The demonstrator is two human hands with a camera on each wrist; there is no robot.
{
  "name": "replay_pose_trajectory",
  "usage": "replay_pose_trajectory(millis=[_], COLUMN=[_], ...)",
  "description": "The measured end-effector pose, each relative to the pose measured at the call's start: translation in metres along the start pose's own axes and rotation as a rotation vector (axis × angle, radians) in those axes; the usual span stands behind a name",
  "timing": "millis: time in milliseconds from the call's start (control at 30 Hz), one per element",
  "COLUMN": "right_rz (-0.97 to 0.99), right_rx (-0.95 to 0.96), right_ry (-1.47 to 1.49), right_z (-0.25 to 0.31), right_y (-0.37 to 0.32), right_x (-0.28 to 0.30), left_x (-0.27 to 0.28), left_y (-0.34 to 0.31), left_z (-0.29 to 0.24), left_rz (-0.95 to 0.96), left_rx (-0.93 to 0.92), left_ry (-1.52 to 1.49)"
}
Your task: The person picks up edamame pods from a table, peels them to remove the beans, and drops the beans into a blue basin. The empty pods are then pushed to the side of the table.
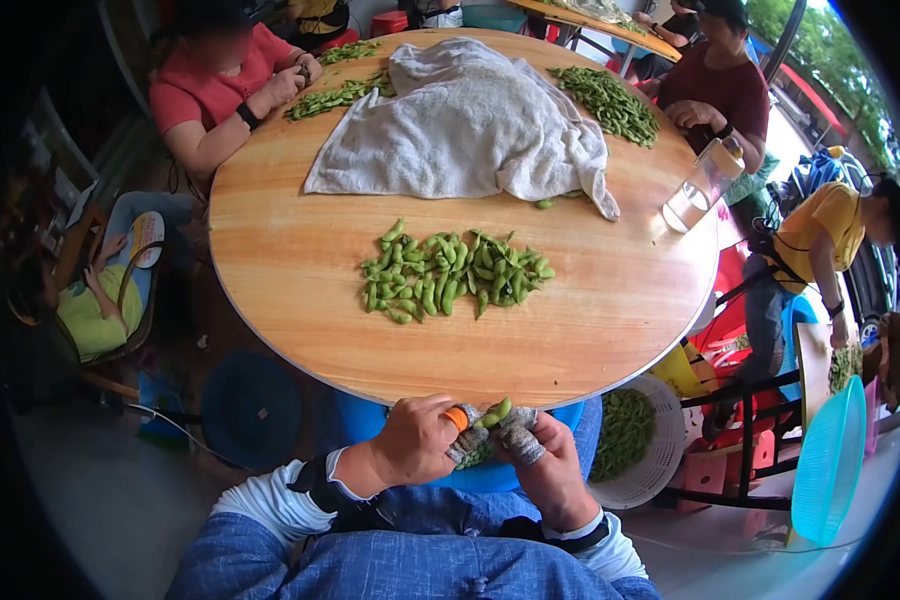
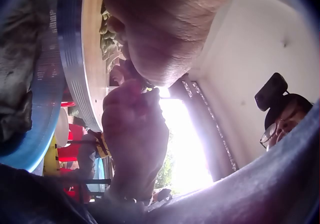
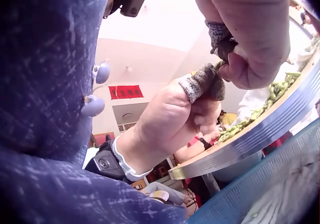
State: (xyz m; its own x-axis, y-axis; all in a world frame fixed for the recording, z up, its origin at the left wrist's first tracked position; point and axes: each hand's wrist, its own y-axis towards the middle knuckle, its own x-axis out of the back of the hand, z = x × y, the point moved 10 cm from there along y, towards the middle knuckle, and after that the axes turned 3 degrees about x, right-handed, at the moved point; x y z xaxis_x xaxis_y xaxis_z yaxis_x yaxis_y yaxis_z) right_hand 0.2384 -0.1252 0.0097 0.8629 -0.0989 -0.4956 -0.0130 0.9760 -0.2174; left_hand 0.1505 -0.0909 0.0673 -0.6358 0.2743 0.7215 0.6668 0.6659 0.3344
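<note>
A green soybean pod (image 1: 495, 412) is between my two hands, low in front of the round table's near edge. My left hand (image 1: 410, 445) pinches the pod from one side, an orange band round one finger. From the other side my right hand (image 1: 552, 475) pinches it, fingers curled. Grey knitted covers (image 1: 522, 438) wrap some thumb and finger tips on both hands. In the right wrist view, the covered tips of the left hand (image 3: 167, 106) meet the right hand (image 3: 250, 38); the pod is mostly hidden there. Under the hands is a blue tub (image 1: 360, 415) with green pods inside.
A loose pile of pods (image 1: 450, 270) lies on the round wooden table (image 1: 290, 300). Behind it a white towel (image 1: 470, 125) covers a mound. A water bottle (image 1: 705, 185) stands at right. A white basket (image 1: 670, 440) of pods is beside my right leg. Other people sit around.
</note>
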Motion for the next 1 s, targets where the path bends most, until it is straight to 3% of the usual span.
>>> replay_pose_trajectory(millis=[433, 533, 667, 767, 1000], right_rz=[0.032, 0.047, 0.097, 0.108, 0.079], right_rx=[-0.04, -0.051, 0.111, 0.226, 0.125], right_ry=[0.09, 0.13, 0.158, 0.046, -0.057], right_z=[-0.004, -0.006, -0.005, -0.001, -0.002], right_y=[0.003, 0.004, 0.008, 0.009, 0.011], right_x=[0.001, 0.001, 0.001, 0.004, 0.007], left_x=[-0.007, -0.006, -0.032, -0.063, -0.028], left_y=[-0.002, 0.004, -0.005, -0.023, 0.003], left_z=[-0.004, -0.001, 0.027, 0.041, 0.023], left_rz=[0.053, 0.054, 0.128, 0.159, 0.152], left_rx=[-0.07, -0.024, 0.28, 0.629, 0.393], left_ry=[0.024, -0.193, -0.883, -1.505, -0.677])
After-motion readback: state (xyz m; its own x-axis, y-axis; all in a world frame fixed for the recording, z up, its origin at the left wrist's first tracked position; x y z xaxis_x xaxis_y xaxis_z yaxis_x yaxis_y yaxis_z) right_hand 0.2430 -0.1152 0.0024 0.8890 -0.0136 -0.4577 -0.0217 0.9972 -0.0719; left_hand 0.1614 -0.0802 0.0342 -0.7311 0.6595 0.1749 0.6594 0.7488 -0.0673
